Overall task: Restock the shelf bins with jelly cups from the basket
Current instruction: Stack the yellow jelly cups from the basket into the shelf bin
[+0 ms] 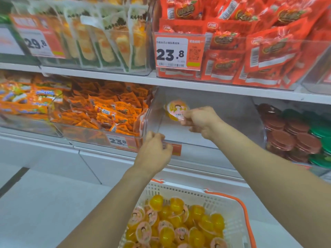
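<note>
The basket [211, 199] of jelly cups [176, 228] sits below the seemingly empty bin [155, 111], between two stocked bins.

My view is bright and evenly lit, apparently from overhead store lighting, with only soft shadows under the shelf [179, 83] edges. I see glare on the clear bin [154, 111] walls. Everything looks slightly soft, blurrier toward the left edge, where the price tag [38, 41] smears. The wide lens bends the shelf lines at the borders

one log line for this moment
right hand: holds jelly cup in clear bin | left hand: grips bin front | basket: full
</note>
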Demonstrator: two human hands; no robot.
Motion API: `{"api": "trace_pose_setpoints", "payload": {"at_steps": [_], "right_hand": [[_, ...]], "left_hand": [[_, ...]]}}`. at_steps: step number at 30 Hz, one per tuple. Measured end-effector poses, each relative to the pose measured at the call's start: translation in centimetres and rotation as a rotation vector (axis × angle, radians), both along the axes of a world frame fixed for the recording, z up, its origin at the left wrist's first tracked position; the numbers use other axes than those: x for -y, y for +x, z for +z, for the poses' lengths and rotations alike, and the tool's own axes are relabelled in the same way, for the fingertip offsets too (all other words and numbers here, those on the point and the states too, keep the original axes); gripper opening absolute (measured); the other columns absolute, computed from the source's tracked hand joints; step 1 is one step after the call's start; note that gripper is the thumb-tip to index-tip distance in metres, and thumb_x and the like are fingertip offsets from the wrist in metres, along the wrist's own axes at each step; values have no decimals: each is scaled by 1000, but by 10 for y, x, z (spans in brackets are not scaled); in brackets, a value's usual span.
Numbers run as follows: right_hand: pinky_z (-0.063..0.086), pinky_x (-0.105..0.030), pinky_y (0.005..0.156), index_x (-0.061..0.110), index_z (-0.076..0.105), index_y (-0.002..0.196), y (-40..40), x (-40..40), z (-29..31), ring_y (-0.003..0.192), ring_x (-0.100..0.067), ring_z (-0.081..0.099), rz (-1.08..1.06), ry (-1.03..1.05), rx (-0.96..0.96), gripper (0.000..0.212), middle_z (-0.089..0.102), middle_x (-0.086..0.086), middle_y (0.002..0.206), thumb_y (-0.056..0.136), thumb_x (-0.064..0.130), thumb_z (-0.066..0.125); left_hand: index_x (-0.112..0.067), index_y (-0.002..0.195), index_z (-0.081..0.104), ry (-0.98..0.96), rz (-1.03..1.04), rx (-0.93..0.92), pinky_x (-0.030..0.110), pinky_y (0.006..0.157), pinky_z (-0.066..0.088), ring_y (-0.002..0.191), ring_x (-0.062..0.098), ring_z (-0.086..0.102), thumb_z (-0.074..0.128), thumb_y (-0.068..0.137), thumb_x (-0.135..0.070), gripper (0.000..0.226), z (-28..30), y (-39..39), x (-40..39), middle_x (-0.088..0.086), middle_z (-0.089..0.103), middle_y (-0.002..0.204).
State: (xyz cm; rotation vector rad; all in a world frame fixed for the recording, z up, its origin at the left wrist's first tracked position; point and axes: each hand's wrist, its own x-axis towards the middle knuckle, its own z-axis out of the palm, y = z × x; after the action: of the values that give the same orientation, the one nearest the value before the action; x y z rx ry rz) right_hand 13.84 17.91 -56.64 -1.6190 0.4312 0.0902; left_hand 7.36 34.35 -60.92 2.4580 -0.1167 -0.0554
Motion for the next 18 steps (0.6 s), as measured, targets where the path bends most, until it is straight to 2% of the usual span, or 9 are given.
{"api": "trace_pose_setpoints", "payload": {"at_steps": [3,5,9,11,15,18], "right_hand": [[17,-16,38,8,59,98,47,-11,-42,46,-9,36,8,-42,-206,14,56,-10,74,92,-2,51],[14,-14,35,12,59,89,64,-17,-69,50,-9,25,4,-47,-299,20,52,-9,79,94,-2,45],[16,-12,32,12,54,76,82,-25,-96,50,-10,29,-25,-9,-368,25,45,-4,69,97,1,45],[17,-13,32,12,56,78,88,-28,-98,50,-10,31,-50,9,-366,21,46,-4,68,96,3,49],[16,-14,31,12,54,79,93,-33,-93,34,-7,36,-50,11,-372,22,48,-2,59,96,1,48],[18,-14,33,10,59,91,96,-35,-91,33,-8,37,-75,-21,-352,10,50,-3,56,95,3,53]], "left_hand": [[-16,136,51,-36,-79,83,33,90,43,115,23,53,53,96,-24,40,-14,-2,-9,-1,44,133],[-17,136,51,-39,-89,119,38,97,44,118,22,50,54,95,-22,42,-20,-2,-12,-3,46,135],[-18,136,51,-51,-109,158,36,100,41,121,21,46,55,94,-21,42,-24,0,-13,-4,46,133],[-19,135,51,-63,-120,163,34,99,40,120,20,45,56,94,-21,41,-27,2,-15,-5,46,132],[-20,133,52,-94,-126,170,32,99,39,119,18,43,56,94,-20,39,-27,4,-18,-7,46,129],[-21,133,52,-95,-120,161,29,98,37,119,17,42,56,94,-21,39,-27,4,-17,-8,46,129]]}}
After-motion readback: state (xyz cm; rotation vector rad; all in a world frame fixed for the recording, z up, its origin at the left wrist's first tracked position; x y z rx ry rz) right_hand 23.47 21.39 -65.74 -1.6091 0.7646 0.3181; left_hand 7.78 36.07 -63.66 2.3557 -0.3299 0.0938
